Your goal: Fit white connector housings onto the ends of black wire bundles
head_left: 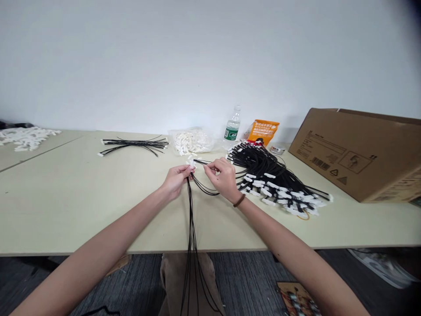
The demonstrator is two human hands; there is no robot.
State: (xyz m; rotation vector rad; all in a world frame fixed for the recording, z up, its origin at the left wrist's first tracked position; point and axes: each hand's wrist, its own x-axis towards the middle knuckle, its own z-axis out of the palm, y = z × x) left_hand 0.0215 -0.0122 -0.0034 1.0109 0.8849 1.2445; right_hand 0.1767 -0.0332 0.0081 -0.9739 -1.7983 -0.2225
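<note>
My left hand [176, 181] pinches a small white plastic connector [191, 163], and a bunch of thin black wires [190, 219] hangs from it over the table's front edge. My right hand [223, 177] holds the tip of a black wire [202, 162] between its fingers, close to that connector. A large heap of black wires with white connectors [266, 175] lies just beyond my right hand. A smaller bundle of black wires [133, 145] rests farther off to the left.
On the pale table [66, 197] stand a clear bag of white connectors [190, 141], a water bottle [232, 125] and an orange pouch [263, 132]. A cardboard box [355, 153] lies at the right. Loose white connectors [26, 138] sit at the far left.
</note>
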